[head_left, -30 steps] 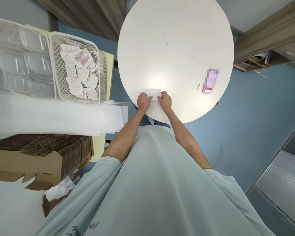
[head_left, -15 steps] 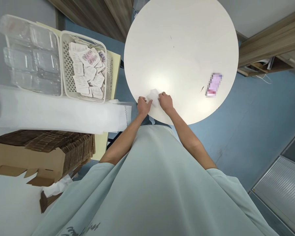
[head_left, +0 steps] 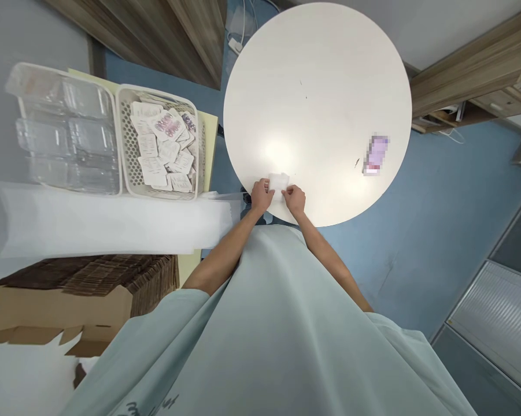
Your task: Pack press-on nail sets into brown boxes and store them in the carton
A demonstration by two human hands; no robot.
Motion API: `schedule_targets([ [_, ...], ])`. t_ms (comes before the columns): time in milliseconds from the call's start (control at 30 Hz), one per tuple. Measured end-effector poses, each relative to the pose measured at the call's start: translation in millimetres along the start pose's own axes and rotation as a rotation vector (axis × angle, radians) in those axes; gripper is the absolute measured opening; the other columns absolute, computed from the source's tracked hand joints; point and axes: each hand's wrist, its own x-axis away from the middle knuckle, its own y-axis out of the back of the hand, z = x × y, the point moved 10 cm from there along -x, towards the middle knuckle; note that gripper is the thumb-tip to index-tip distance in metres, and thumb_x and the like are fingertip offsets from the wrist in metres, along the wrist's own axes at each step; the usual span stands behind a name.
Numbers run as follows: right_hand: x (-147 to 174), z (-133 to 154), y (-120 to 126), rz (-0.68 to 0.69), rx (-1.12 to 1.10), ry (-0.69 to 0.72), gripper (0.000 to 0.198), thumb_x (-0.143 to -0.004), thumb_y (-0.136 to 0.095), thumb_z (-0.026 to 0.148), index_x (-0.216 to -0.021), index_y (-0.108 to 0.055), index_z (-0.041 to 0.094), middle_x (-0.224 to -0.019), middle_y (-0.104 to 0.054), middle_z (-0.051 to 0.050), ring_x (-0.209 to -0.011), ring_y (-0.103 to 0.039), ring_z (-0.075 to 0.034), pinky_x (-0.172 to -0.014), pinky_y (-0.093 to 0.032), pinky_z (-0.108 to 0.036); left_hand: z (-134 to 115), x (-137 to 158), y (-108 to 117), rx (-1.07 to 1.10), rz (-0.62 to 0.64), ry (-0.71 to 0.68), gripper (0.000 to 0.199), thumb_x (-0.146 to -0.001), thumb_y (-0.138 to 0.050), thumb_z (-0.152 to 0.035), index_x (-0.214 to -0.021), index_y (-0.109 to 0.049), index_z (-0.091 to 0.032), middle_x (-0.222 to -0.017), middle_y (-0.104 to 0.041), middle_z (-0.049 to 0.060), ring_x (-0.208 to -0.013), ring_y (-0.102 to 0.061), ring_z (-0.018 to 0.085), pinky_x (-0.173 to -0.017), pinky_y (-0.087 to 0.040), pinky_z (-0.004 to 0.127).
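At the round table's [head_left: 321, 75] near edge, the left hand [head_left: 262, 196] and right hand [head_left: 295, 200] pinched a small white piece [head_left: 279, 181], squarer than its skewed outline moments before; apparently it had been turned.

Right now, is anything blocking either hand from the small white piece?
Nothing visible. The left hand and right hand touch the white piece at its two sides, near the table's edge. The purple item lies apart, further right.
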Motion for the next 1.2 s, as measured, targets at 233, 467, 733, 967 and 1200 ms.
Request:
schedule_targets([
  [233,-6,58,-38,0.033,0.025,0.027,0.007,-0.108,-0.071,0.03,-0.105,-0.07,0.023,-0.119,-0.085,-0.011,-0.112,-0.078,-0.027,-0.1,-0.059,-0.038,24,-23,58,0.004,-0.061,-0.01,0.035,-0.1,-0.077,-0.014,-0.134,-0.072,-0.018,-0.138,-0.075,0.017,-0.109,-0.078,0.028,-0.107,-0.061,0.042],
  [467,-6,97,-59,0.088,0.045,0.035,0.01,-0.11,-0.07,0.031,-0.111,-0.071,0.021,-0.124,-0.085,-0.012,-0.114,-0.079,-0.028,-0.1,-0.06,-0.038,38,-30,95,0.004,-0.124,0.008,0.014,-0.101,-0.074,-0.017,-0.114,-0.073,-0.022,-0.129,-0.077,0.011,-0.11,-0.076,0.027,-0.108,-0.059,0.041],
  [733,16,80,-18,0.089,-0.042,0.157,0.017,-0.106,-0.066,0.03,-0.118,-0.077,0.022,-0.131,-0.086,-0.013,-0.118,-0.081,-0.028,-0.108,-0.063,-0.045,14,0,103,-0.013,-0.132,-0.062,0.028,-0.097,-0.067,-0.015,-0.122,-0.076,-0.023,-0.143,-0.07,0.015,-0.129,-0.071,0.034,-0.122,-0.055,0.05],
  [967,40,41,28,0.126,-0.164,0.227,0.014,-0.103,-0.066,0.03,-0.108,-0.078,0.023,-0.117,-0.088,-0.009,-0.105,-0.086,-0.026,-0.103,-0.066,-0.042,15,83,119,0.126,-0.266,-0.036,0.024,-0.102,-0.066,-0.021,-0.123,-0.078,-0.021,-0.14,-0.078,0.013,-0.119,-0.079,0.028,-0.111,-0.064,0.043],
  [1200,50,37,26,0.271,-0.194,0.352,0.017,-0.102,-0.066,0.034,-0.106,-0.077,0.023,-0.11,-0.088,-0.009,-0.101,-0.086,-0.026,-0.103,-0.065,-0.043,33,189,128,0.289,-0.487,0.046,0.021,-0.105,-0.064,-0.026,-0.121,-0.078,-0.021,-0.137,-0.082,0.011,-0.122,-0.08,0.025,-0.111,-0.066,0.04],
])
